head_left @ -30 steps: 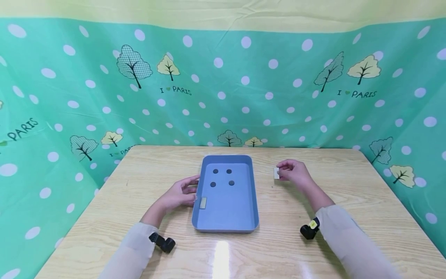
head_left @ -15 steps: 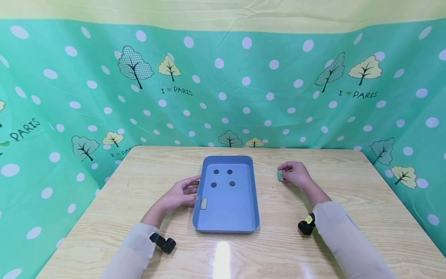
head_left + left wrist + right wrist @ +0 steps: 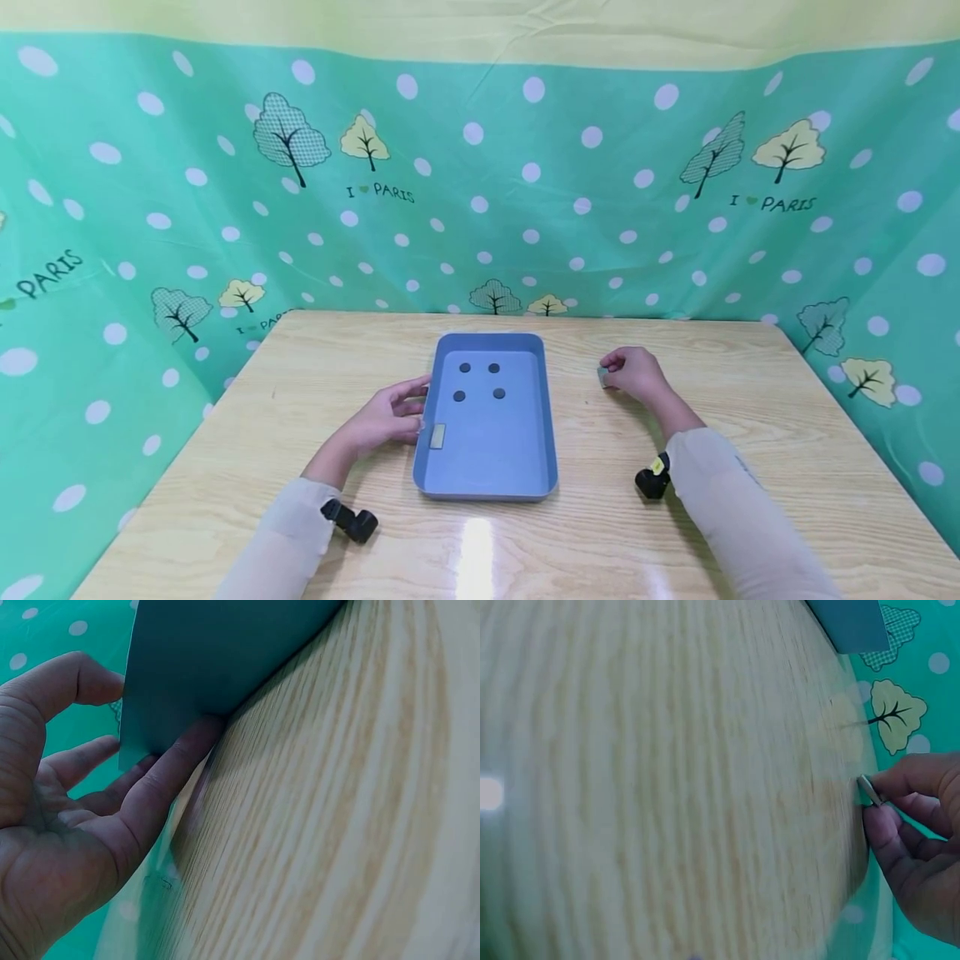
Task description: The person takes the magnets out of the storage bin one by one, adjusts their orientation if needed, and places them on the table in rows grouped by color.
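A blue rectangular tray [image 3: 491, 454] stands on the wooden table. My left hand [image 3: 382, 417] is at its left side, the fingers spread against the outer wall. In the left wrist view, the fingertips [image 3: 201, 735] touch that wall low down. To the right of the tray, my right hand [image 3: 636, 373] pinches a small, thin grey-green piece [image 3: 603, 377] between thumb and fingers. Only a narrow edge of this piece [image 3: 870, 790] shows in the right wrist view. Inside the tray are several dark round spots or discs [image 3: 498, 393] and a pale rectangular piece [image 3: 437, 436] near the left wall.
The light wood table [image 3: 315, 358] reaches back to a green polka-dot curtain [image 3: 525, 208]. A bright light reflection [image 3: 476, 558] lies on the table in front of the tray. Small black cameras [image 3: 360, 527] are strapped at both wrists.
The piece in my right hand showed a white face a second ago; now a grey-green one shows. That hand has shifted slightly right and the forearm has swung a little. The left hand stays put.
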Action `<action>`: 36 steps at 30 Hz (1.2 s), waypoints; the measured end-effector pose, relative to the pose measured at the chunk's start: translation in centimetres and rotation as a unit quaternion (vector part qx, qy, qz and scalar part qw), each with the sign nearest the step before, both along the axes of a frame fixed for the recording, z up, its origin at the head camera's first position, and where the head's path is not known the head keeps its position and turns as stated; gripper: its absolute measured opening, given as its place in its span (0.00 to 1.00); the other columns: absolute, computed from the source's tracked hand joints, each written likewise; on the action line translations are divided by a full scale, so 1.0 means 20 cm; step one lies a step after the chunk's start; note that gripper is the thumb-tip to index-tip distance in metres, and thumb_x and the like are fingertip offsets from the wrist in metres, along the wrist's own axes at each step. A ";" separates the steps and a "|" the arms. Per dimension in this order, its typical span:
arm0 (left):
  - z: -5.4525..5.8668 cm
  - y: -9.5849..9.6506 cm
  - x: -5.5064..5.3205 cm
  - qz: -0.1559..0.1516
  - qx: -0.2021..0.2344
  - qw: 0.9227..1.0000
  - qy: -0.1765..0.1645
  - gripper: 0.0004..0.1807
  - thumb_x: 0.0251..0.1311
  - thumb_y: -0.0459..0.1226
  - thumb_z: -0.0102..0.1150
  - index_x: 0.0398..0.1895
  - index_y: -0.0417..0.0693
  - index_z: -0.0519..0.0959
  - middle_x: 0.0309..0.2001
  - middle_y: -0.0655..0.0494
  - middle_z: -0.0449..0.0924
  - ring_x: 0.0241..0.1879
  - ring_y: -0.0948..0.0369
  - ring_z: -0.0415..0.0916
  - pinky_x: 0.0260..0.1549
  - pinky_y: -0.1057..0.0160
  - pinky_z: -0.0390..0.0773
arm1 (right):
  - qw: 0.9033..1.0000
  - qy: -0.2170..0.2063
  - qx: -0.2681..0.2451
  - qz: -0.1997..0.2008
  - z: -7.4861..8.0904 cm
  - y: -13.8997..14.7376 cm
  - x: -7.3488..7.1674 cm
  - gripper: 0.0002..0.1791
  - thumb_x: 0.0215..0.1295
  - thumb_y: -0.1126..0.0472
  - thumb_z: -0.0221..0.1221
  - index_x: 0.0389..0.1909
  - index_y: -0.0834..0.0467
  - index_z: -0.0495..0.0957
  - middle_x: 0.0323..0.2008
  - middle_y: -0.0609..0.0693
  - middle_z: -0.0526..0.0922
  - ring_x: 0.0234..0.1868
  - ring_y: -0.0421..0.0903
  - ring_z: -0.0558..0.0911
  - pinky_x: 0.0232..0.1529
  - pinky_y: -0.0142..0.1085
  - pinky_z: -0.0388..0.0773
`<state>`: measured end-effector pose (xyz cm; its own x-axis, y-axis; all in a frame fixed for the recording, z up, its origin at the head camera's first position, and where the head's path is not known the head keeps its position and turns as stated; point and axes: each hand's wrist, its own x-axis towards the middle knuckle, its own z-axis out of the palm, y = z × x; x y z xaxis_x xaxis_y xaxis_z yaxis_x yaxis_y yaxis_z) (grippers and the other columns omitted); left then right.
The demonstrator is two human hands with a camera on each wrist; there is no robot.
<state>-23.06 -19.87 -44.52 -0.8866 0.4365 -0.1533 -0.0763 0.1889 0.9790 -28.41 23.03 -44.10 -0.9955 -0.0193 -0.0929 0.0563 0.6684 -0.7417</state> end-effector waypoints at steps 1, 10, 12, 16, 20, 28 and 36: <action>0.00 0.00 0.00 -0.001 0.000 1.000 0.000 0.45 0.52 0.26 0.58 0.76 0.45 0.54 0.71 0.39 0.58 0.65 0.41 0.64 0.47 0.51 0.82 | 1.000 -0.002 0.001 -0.003 0.00 0.00 0.00 0.15 0.56 0.69 0.63 0.45 0.67 0.79 0.38 0.58 0.79 0.37 0.50 0.78 0.33 0.34 0.80; 0.01 0.00 0.00 -0.005 0.004 1.000 -0.006 0.45 0.53 0.25 0.58 0.76 0.45 0.54 0.71 0.39 0.58 0.65 0.41 0.64 0.47 0.51 0.82 | 0.999 0.001 0.032 -0.021 0.01 -0.01 -0.01 0.14 0.55 0.67 0.65 0.42 0.67 0.81 0.34 0.56 0.80 0.34 0.48 0.77 0.32 0.34 0.77; 0.01 0.00 0.00 -0.003 0.003 1.000 -0.007 0.45 0.53 0.25 0.58 0.76 0.45 0.54 0.70 0.39 0.58 0.65 0.41 0.64 0.47 0.51 0.82 | 0.999 0.000 0.035 -0.022 0.00 -0.01 -0.01 0.14 0.56 0.67 0.66 0.42 0.68 0.81 0.33 0.56 0.80 0.34 0.48 0.77 0.32 0.34 0.77; 0.00 0.00 0.00 -0.005 0.003 1.000 -0.007 0.45 0.53 0.25 0.57 0.76 0.44 0.54 0.70 0.38 0.58 0.65 0.41 0.64 0.47 0.51 0.82 | 0.999 0.002 0.038 -0.020 -0.01 -0.01 -0.01 0.14 0.56 0.66 0.67 0.42 0.68 0.81 0.33 0.56 0.80 0.33 0.47 0.78 0.31 0.33 0.77; 0.00 0.00 0.00 -0.007 0.004 1.000 -0.005 0.45 0.53 0.25 0.57 0.76 0.43 0.53 0.71 0.38 0.57 0.65 0.41 0.64 0.48 0.51 0.82 | 0.999 0.006 0.038 -0.018 -0.01 -0.01 -0.01 0.13 0.57 0.66 0.67 0.41 0.69 0.81 0.32 0.56 0.81 0.32 0.46 0.79 0.32 0.33 0.78; 0.01 -0.01 0.00 -0.009 0.007 1.000 -0.002 0.45 0.53 0.25 0.57 0.76 0.44 0.54 0.71 0.39 0.57 0.65 0.41 0.63 0.48 0.51 0.82 | 0.999 0.014 0.028 -0.015 0.03 -0.01 0.01 0.16 0.55 0.68 0.66 0.45 0.69 0.79 0.35 0.57 0.79 0.32 0.47 0.79 0.31 0.33 0.78; 0.00 0.00 0.00 -0.010 0.009 1.000 -0.004 0.44 0.54 0.26 0.58 0.76 0.45 0.54 0.71 0.39 0.57 0.65 0.40 0.63 0.48 0.51 0.82 | 1.000 0.012 0.009 -0.011 0.07 -0.01 0.04 0.17 0.58 0.68 0.64 0.48 0.68 0.77 0.39 0.59 0.76 0.33 0.48 0.79 0.30 0.36 0.79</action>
